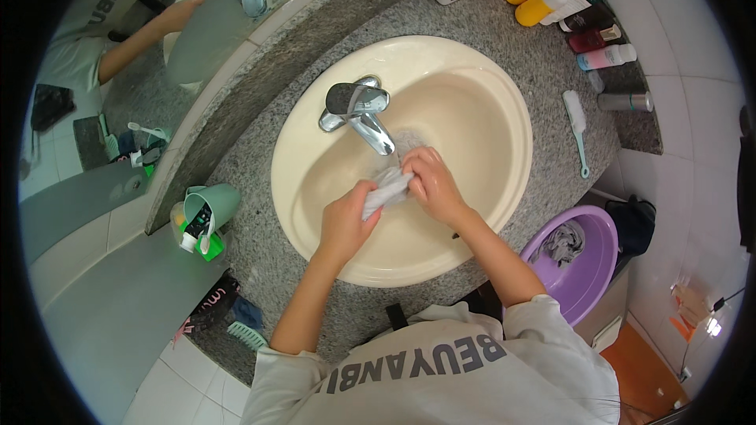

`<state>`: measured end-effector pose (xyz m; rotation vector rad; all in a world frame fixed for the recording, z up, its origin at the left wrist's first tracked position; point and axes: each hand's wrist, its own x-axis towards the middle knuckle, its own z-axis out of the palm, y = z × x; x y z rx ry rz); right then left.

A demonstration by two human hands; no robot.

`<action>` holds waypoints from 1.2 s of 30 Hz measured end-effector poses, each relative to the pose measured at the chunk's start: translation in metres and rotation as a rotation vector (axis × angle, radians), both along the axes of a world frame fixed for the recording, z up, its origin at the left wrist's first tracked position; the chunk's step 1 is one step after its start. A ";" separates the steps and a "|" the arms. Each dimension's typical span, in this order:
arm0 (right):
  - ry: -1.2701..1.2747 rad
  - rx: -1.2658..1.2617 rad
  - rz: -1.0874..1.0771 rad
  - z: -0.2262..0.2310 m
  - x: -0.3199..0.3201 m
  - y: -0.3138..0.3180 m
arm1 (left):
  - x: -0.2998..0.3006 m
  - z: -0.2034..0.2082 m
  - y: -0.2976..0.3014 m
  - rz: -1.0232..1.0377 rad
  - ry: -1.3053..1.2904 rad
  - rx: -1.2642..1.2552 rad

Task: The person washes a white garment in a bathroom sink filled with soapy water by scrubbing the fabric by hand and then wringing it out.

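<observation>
A wet, light grey cloth [386, 191] is stretched between my two hands over the cream oval sink [480, 142]. My left hand [344, 220] is closed round its lower left end. At its upper right end, my right hand [431, 182] pinches the fabric with bent fingers. The chrome faucet [359, 110] stands just above, its spout pointing down at the cloth, and water appears to run beneath it. Bunching hides the cloth's exact kind. Part of it lies behind my fingers.
A purple basin [587, 275] holding a crumpled grey cloth [563, 242] stands to the right. A white-and-teal brush [577, 130] lies on the granite counter. Yellow-capped bottles [539, 5] and other toiletries line the back right. At left are a green cup [214, 203] and a comb [247, 335].
</observation>
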<state>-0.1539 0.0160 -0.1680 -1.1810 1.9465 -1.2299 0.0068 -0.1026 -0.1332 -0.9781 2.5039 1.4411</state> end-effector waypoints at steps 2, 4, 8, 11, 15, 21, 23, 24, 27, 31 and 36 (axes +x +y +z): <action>0.367 -0.053 0.079 0.001 -0.001 0.010 | 0.009 0.003 0.001 -0.098 0.111 -0.226; -0.058 -0.008 -0.343 -0.030 0.002 0.023 | 0.015 -0.007 0.004 -0.116 0.070 -0.231; -0.152 0.100 -0.547 -0.105 0.016 0.001 | 0.015 -0.112 0.030 0.387 0.174 -0.135; 0.322 0.092 -0.486 -0.127 0.042 -0.023 | -0.012 -0.171 0.050 0.467 0.073 -0.448; 0.511 0.305 -0.395 -0.149 0.050 -0.021 | -0.031 -0.182 0.067 0.372 0.069 -0.537; 0.502 0.374 -0.405 -0.171 0.028 -0.036 | -0.045 -0.206 0.043 0.240 -0.133 -0.368; 0.604 0.350 -0.535 -0.165 0.025 -0.049 | -0.050 -0.212 0.031 0.296 0.017 -0.431; 0.606 0.349 -0.545 -0.162 0.022 -0.048 | -0.051 -0.209 0.028 0.288 0.023 -0.433; 0.339 0.143 -0.616 -0.146 0.016 -0.036 | -0.052 -0.185 0.027 0.532 0.196 -0.134; 0.132 0.215 -0.606 -0.121 0.028 -0.022 | -0.046 -0.164 0.054 0.652 0.039 -0.071; 0.646 0.247 -0.438 -0.137 0.040 -0.017 | -0.036 -0.198 0.081 0.495 0.026 -0.534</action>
